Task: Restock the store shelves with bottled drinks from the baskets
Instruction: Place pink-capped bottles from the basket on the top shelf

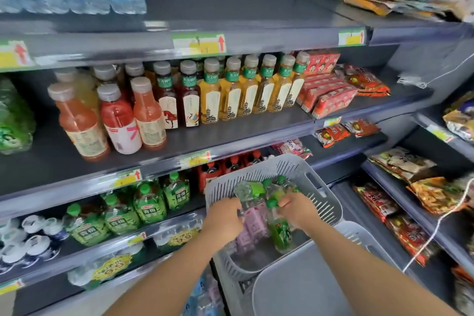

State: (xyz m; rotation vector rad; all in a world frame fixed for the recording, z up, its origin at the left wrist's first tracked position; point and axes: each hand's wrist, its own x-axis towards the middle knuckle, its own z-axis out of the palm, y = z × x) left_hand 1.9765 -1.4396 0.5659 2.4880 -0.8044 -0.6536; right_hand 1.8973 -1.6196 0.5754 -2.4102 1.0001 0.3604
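1. Both hands are down inside the grey basket (259, 167), which stands in front of the lower shelves.
2. The left hand (225, 215) has its fingers curled round a pink-labelled bottle (252, 223), near the bottle's upper part.
3. The right hand (297, 210) grips a green-labelled bottle (280, 235) just below its green cap; this bottle stands nearly upright.
4. The two bottles touch each other between the hands (the picture is a little blurred here).
5. More green-capped bottles (282, 182) lie in the basket behind the hands.
6. A second grey basket (320, 277) is just beside the first, nearer to the person.
7. To the left, a row of green bottles (147, 204) stands on the shelf, well apart from the hands.
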